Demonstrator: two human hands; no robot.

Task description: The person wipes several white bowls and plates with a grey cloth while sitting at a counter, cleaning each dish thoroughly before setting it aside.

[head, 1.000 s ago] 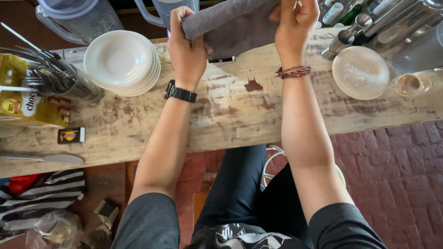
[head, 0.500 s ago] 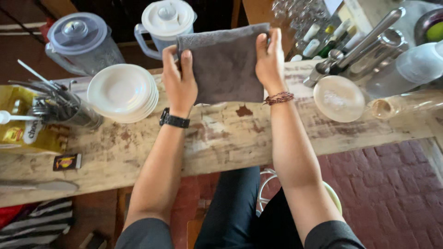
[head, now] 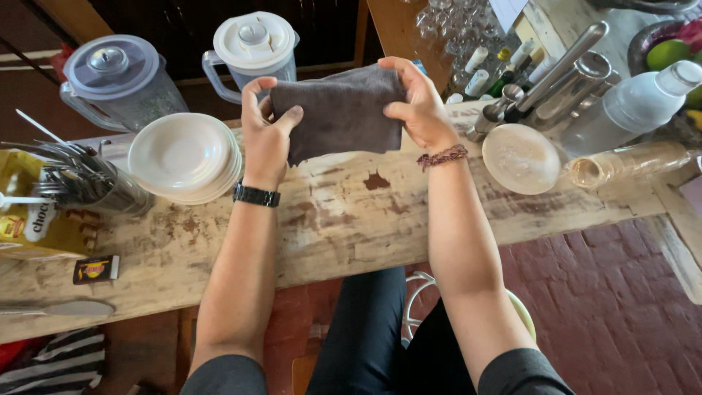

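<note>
Head view, looking down.

Grey cloth point(head: 342, 110): folded, held up above the far edge of the counter point(head: 351, 219), stretched between both hands.

Left hand point(head: 267, 132): grip clamped on the cloth's left edge, thumb in front, fingers curled over the top; black watch point(head: 256, 195) on the wrist.

Right hand point(head: 418, 106): grip clamped on the cloth's right edge, fingers over the top corner; beaded bracelet point(head: 442, 156) on the wrist.

Counter: worn, pale wood with patchy brown marks.

Stack of white plates point(head: 184, 155): on the counter, just left of the left hand.

Two lidded plastic jugs: one point(head: 117, 84) far left, one point(head: 252, 47) behind the cloth.

Holder of cutlery point(head: 80, 179): left of the plates, beside a yellow packet point(head: 33, 219).

Small dark box point(head: 96, 269) and a knife point(head: 55, 309): near the counter's near-left edge.

Single round plate point(head: 521, 157): right of the right hand.

Clear plastic bottle point(head: 629, 110): lying at the far right.
</note>
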